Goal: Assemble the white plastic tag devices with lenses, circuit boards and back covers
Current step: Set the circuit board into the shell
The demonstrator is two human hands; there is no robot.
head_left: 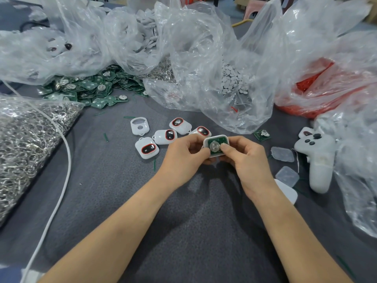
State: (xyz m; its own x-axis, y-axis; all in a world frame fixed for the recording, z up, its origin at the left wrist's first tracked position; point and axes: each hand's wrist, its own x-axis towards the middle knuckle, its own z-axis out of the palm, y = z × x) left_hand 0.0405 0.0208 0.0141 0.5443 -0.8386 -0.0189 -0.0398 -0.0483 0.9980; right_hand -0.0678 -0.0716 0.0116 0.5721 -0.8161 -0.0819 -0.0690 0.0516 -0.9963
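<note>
Both hands hold one white tag shell (216,147) above the grey cloth, its open back facing me with a green circuit board and round coin cell inside. My left hand (183,155) grips its left side. My right hand (243,160) grips its right side, thumb pressing on the board. Several white tags with red-ringed dark lenses (165,136) lie just beyond my left hand, beside an empty white shell (139,126). A heap of green circuit boards (89,88) lies at the far left. One loose board (262,134) sits right of my hands.
Crumpled clear plastic bags (204,64) crowd the back, one holding small white discs (234,78). A bag of metal rings (26,139) lies left, crossed by a white cable (61,193). A white controller (318,158), small clear cases (282,154) and a red bag (318,86) are right.
</note>
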